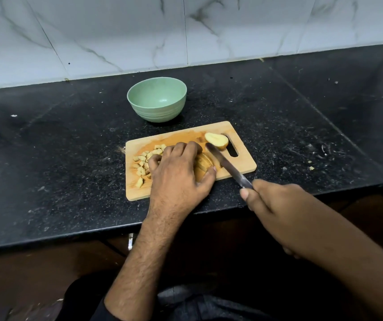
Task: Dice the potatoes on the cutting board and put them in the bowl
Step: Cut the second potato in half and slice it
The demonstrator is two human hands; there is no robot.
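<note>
the black counter [278, 117] held a wooden cutting board [244, 165] near the front edge. a green bowl [157, 99] sat just behind the board, with nothing in it. the left hand [179, 172] curled over a sliced potato [203, 164] in the middle of the board. the right hand [276, 205] gripped a knife [227, 166], its blade resting beside that potato. a potato half [216, 140] lay at the far right by the handle hole. small diced pieces [143, 163] were on the board's left side.

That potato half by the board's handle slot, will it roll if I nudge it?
The potato half looks to lie cut face up on its rounded skin, so it would probably rock or roll. Its cut face may be slippery. It should feel firm, not floppy.
</note>
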